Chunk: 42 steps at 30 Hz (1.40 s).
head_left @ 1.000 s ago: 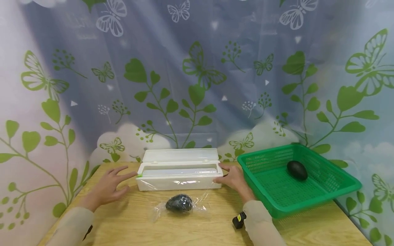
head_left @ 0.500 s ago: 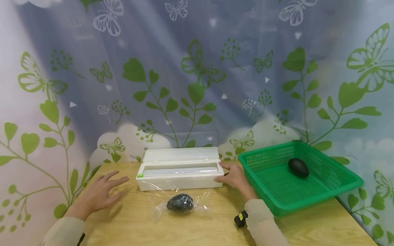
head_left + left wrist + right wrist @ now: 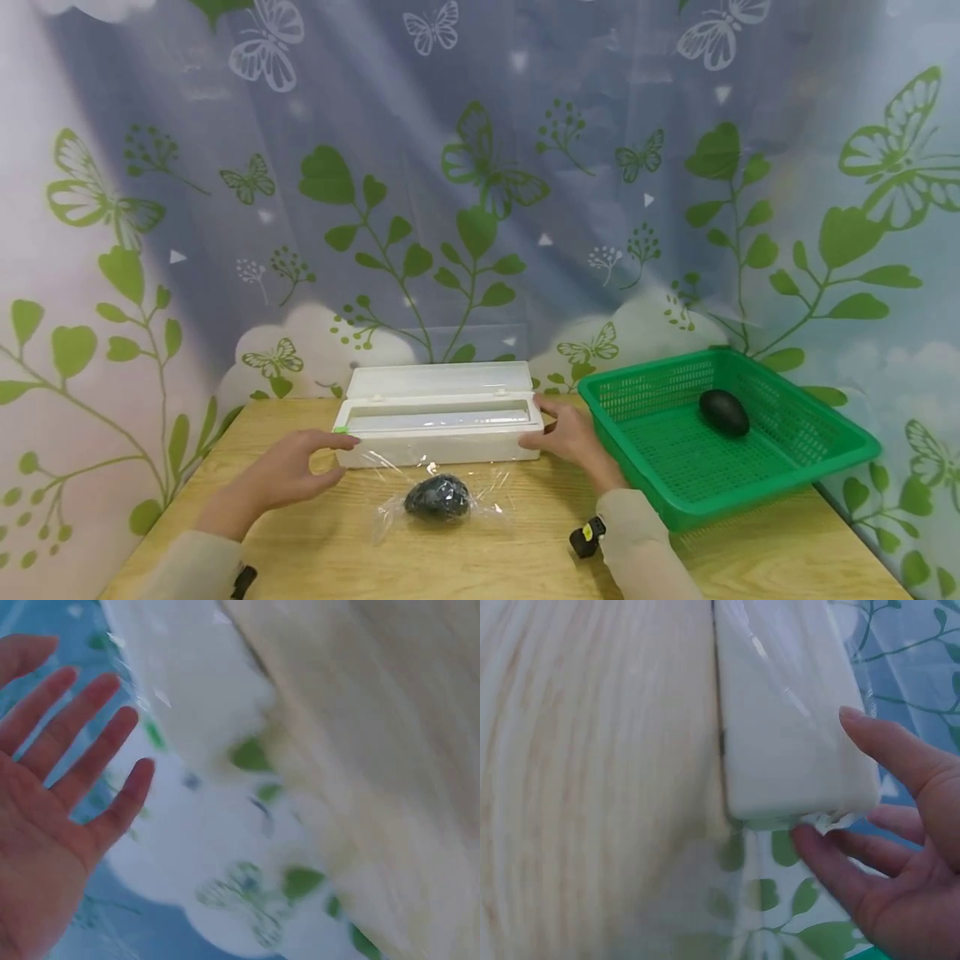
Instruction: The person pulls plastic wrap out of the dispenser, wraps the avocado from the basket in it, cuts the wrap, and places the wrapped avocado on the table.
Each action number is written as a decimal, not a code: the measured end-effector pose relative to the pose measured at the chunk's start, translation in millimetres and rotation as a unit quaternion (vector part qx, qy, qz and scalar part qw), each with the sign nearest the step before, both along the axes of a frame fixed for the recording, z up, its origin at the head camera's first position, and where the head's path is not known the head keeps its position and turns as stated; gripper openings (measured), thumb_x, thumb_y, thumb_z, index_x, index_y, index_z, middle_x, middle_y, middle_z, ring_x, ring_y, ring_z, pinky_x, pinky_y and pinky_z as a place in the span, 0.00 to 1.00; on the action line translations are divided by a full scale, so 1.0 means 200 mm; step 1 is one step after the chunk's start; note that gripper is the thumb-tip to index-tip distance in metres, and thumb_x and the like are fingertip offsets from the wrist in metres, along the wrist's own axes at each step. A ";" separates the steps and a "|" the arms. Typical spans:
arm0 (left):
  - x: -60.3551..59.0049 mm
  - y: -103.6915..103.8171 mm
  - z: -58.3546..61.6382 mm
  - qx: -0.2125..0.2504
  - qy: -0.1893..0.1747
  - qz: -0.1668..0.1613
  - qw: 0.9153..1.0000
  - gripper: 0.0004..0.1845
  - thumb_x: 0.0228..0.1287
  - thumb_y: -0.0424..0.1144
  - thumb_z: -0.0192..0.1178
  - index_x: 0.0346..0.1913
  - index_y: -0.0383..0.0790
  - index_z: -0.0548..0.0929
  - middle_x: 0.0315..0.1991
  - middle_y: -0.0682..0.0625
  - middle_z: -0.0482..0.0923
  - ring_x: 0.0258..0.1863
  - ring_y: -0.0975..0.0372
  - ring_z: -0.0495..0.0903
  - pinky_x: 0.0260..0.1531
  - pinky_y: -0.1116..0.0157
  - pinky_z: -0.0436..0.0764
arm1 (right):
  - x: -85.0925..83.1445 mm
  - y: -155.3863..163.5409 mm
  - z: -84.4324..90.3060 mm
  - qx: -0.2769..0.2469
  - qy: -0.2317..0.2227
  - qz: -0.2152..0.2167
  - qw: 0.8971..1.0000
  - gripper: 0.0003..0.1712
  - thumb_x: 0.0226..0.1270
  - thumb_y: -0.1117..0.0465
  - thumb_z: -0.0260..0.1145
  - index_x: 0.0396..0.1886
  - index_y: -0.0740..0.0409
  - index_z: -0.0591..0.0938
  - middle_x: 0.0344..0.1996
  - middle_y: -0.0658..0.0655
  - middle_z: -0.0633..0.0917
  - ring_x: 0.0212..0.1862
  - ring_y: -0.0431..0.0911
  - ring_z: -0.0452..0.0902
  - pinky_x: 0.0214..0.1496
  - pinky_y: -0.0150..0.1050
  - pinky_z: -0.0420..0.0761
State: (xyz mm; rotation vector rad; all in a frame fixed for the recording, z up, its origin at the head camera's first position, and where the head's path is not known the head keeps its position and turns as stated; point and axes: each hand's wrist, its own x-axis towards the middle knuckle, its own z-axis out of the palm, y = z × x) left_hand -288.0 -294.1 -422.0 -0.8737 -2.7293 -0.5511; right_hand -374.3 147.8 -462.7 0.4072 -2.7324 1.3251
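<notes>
A white cling film dispenser sits at the back of the table, its clear lid tipped back and a roll inside. My right hand grips its right end, thumb at the front and fingers around the end. My left hand reaches to the front left corner with fingers extended, fingertips right at the box near the green slider; the left wrist view has them spread. In front lies a dark, avocado-like fruit wrapped in clear film, which runs up toward the dispenser's front.
At the right stands a green plastic basket holding another dark fruit, close beside my right forearm. A printed curtain hangs behind the wooden table.
My left hand first drew back left from the dispenser's corner, then came in again to its front left. The right hand has kept its grip on the right end.
</notes>
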 end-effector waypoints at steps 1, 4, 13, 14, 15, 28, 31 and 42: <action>0.00 0.04 0.01 0.004 -0.015 -0.013 1.000 0.19 0.68 0.39 0.67 0.61 0.42 0.85 0.53 0.47 0.89 0.50 0.51 0.86 0.46 0.53 0.86 | 0.01 0.00 0.01 0.001 -0.005 -0.003 1.000 0.52 0.54 0.54 0.83 0.76 0.63 0.70 0.68 0.71 0.77 0.49 0.59 0.88 0.45 0.45 0.89; -0.01 0.15 0.03 0.022 -0.043 -0.042 0.998 0.17 0.68 0.39 0.68 0.58 0.43 0.87 0.51 0.49 0.89 0.47 0.53 0.85 0.42 0.57 0.85 | 0.04 -0.02 0.08 0.017 0.002 -0.028 0.999 0.52 0.56 0.53 0.82 0.77 0.62 0.68 0.71 0.70 0.75 0.59 0.65 0.83 0.53 0.52 0.87; -0.04 0.42 0.02 0.068 -0.136 -0.084 0.985 0.14 0.64 0.39 0.71 0.52 0.42 0.89 0.47 0.44 0.89 0.45 0.52 0.86 0.43 0.56 0.86 | 0.23 -0.16 0.29 0.034 0.077 0.018 0.996 0.21 0.66 0.58 0.74 0.56 0.61 0.86 0.54 0.64 0.88 0.51 0.58 0.87 0.50 0.50 0.88; -0.04 0.44 0.02 0.067 -0.148 -0.086 0.983 0.15 0.63 0.39 0.71 0.52 0.41 0.89 0.48 0.43 0.89 0.45 0.51 0.86 0.44 0.56 0.87 | 0.25 -0.17 0.30 0.034 0.073 0.042 0.996 0.17 0.67 0.59 0.73 0.52 0.61 0.87 0.51 0.63 0.89 0.48 0.56 0.88 0.47 0.46 0.88; -0.04 0.46 0.01 0.066 -0.160 -0.085 0.981 0.15 0.63 0.39 0.72 0.52 0.41 0.89 0.48 0.42 0.89 0.46 0.51 0.86 0.44 0.55 0.87 | 0.26 -0.19 0.30 0.033 0.064 0.066 0.995 0.14 0.68 0.60 0.72 0.49 0.61 0.88 0.49 0.62 0.90 0.46 0.54 0.88 0.45 0.43 0.88; -0.04 0.56 -0.05 0.068 -0.151 -0.091 0.982 0.16 0.57 0.31 0.74 0.50 0.36 0.90 0.50 0.42 0.89 0.47 0.49 0.87 0.39 0.59 0.89 | 0.36 -0.38 0.20 0.097 0.020 0.201 0.974 0.15 0.63 0.64 0.75 0.49 0.62 0.89 0.48 0.60 0.91 0.45 0.56 0.88 0.45 0.39 0.88; -0.04 0.57 -0.07 0.065 -0.135 -0.091 0.985 0.18 0.56 0.30 0.74 0.51 0.36 0.90 0.50 0.43 0.88 0.48 0.50 0.86 0.40 0.55 0.89 | 0.36 -0.40 0.16 0.103 0.016 0.204 0.973 0.20 0.60 0.65 0.77 0.53 0.62 0.87 0.53 0.61 0.89 0.49 0.59 0.87 0.49 0.43 0.88; -0.05 0.60 -0.13 0.064 -0.118 -0.084 0.987 0.25 0.49 0.29 0.79 0.53 0.35 0.86 0.48 0.44 0.86 0.45 0.52 0.85 0.43 0.63 0.88 | 0.35 -0.45 0.10 0.113 0.008 0.222 0.968 0.29 0.54 0.67 0.80 0.58 0.58 0.85 0.50 0.58 0.88 0.51 0.52 0.85 0.49 0.36 0.87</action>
